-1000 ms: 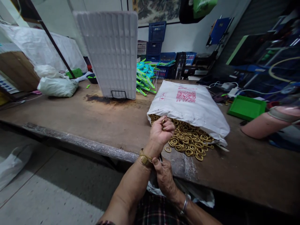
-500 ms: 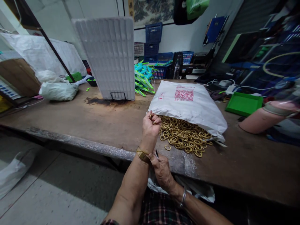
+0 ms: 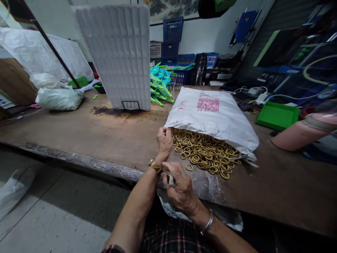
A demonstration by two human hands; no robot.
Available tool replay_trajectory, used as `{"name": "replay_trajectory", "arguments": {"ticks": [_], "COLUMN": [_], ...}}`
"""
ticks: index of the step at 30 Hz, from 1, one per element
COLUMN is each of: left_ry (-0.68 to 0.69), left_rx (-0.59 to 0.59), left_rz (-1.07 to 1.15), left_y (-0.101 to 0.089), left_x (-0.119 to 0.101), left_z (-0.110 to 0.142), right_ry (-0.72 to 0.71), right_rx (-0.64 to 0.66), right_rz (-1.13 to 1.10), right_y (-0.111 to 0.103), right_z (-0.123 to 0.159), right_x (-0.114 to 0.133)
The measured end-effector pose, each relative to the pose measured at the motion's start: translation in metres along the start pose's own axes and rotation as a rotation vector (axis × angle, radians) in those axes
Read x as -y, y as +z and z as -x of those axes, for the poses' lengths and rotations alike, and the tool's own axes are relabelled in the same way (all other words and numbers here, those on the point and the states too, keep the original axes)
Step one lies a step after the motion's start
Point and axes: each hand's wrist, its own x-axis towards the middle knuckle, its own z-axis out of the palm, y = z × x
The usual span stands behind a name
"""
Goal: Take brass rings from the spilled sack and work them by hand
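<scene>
My left hand point(image 3: 165, 142) is closed in a fist at the left edge of a heap of gold-coloured rings point(image 3: 205, 151). Its curled fingers hide whatever is inside. The rings spill from the mouth of a white sack point(image 3: 207, 109) printed with a red square code. Below and nearer to me, my right hand point(image 3: 180, 188) is closed around a small object point(image 3: 171, 180), pale and dark, of a kind I cannot make out. The right fingertips are close to the watch point(image 3: 152, 163) on my left wrist. One loose ring point(image 3: 189, 167) lies in front of the heap.
A tall white ribbed panel point(image 3: 118, 59) stands in a black wire holder point(image 3: 131, 106). Behind it are green and turquoise pieces point(image 3: 162, 84) and blue crates point(image 3: 172, 30). On the right sit a green tray point(image 3: 277, 116) and a pink bottle point(image 3: 297, 133). A pale bag point(image 3: 59, 98) lies left.
My left hand has shifted slightly left, and gold-coloured bits seen at its fingers are now hidden. My right hand has turned and risen a little, bringing the small object into view.
</scene>
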Motion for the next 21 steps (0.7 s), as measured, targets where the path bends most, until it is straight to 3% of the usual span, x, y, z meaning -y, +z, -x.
{"name": "replay_trajectory", "arguments": {"ticks": [4,10,13,17,21], "left_ry": [0.329,0.353,0.315,0.164,0.072], "left_rx": [0.153,0.302,0.353,0.413,0.416], "left_rz": [-0.458,-0.801,-0.765,-0.536,-0.393], "left_y": [0.0,-0.001,0.0,0.0,0.003], "left_x": [0.019,0.028,0.026,0.026,0.031], "left_z": [0.005,0.01,0.014,0.017,0.017], "right_ry": [0.059,0.131,0.129,0.131,0.094], "right_rx": [0.178,0.264,0.216,0.167,0.183], "right_rz": [0.279,0.381,0.245,-0.001,-0.054], "right_y": [-0.001,0.007,0.012,0.014,0.012], "right_z": [-0.008,-0.005,-0.003,-0.001,0.001], "right_x": [0.003,0.007,0.009,0.008,0.01]}}
